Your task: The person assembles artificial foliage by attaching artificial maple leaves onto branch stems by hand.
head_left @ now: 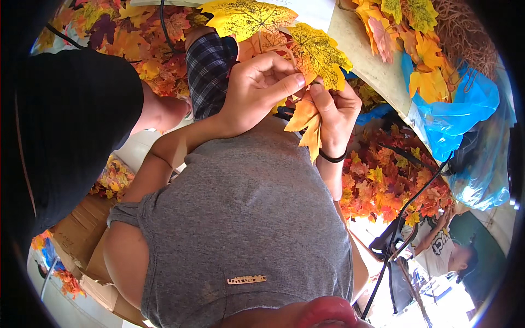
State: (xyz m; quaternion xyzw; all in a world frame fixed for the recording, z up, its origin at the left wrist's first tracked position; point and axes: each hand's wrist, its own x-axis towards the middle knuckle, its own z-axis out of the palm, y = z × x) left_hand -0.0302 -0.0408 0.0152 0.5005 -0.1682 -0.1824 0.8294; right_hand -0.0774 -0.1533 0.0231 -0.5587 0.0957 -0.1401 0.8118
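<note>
Most of the view is filled by a grey knit shirt (246,218), soft and finely ribbed, worn by the person whose hands are raised in front of it. Around it, large heaps of artificial autumn leaves (388,180) are seen in red, orange and yellow, loose and unsorted; another heap (147,38) lies at the upper left beside a dark-sleeved arm (71,126) of a second person. A crumpled blue plastic bag (465,115), glossy and thin, is set at the right edge of a pale board (372,65), with more leaves piled on it. Brown cardboard boxes (82,235) are stacked at the lower left. Above the hands, a cluster of yellow maple-shaped leaves (284,38) with dark printed veins is held up, flat, lobed and fabric-like. The left hand (262,87) is curled, thumb pressed toward the forefinger and pinched on the stem end of that cluster. The right hand (336,117), a black band at its wrist, is closed on a smaller orange leaf (307,123) that hangs just below the cluster and touches it. Judging by this, a few leaves appear already gathered into the cluster, the orange one seems not yet fixed, and the surrounding heaps suggest much is left.
</note>
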